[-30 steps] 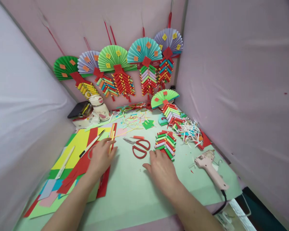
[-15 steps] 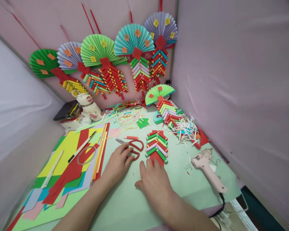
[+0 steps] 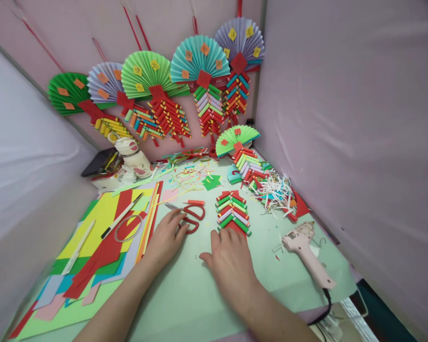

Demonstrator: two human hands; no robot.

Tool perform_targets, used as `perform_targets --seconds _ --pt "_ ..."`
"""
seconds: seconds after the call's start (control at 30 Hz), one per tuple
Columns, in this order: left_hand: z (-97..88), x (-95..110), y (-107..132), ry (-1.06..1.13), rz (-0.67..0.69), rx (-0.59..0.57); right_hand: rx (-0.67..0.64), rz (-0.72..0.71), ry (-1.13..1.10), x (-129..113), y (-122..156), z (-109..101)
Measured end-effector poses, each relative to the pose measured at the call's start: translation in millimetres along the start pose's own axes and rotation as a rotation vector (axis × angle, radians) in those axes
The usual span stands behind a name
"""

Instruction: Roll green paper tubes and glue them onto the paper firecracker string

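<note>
Scissors (image 3: 187,209) farther left; left hand (image 3: 166,241) palm-down

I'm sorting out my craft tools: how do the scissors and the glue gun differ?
Color: the scissors have red loop handles and metal blades; the glue gun has a pale pink body.
Cord: the scissors have none; the glue gun trails a dark cord.
Pose: the scissors' blades point left; the glue gun's handle slants toward the near right corner.
Both lie on the light green tabletop.
</note>
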State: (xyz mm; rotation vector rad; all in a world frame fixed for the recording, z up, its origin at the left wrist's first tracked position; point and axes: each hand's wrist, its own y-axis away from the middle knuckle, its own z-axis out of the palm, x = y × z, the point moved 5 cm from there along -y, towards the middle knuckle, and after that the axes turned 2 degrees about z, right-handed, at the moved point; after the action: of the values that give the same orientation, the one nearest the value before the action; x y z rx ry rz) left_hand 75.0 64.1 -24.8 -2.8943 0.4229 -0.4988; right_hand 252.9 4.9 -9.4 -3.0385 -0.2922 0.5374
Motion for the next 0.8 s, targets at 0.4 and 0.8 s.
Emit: perform_targets --seconds 0.4,0.8 --pt "-20.9 23 -137 -0.151 0.198 -0.195 0.036 -0.738 -0.085 -119 1 31" --pt "40.1 56 -208 -0.402 0.356 -0.451 0.058 -0.895 -0.222 -110 -6 64"
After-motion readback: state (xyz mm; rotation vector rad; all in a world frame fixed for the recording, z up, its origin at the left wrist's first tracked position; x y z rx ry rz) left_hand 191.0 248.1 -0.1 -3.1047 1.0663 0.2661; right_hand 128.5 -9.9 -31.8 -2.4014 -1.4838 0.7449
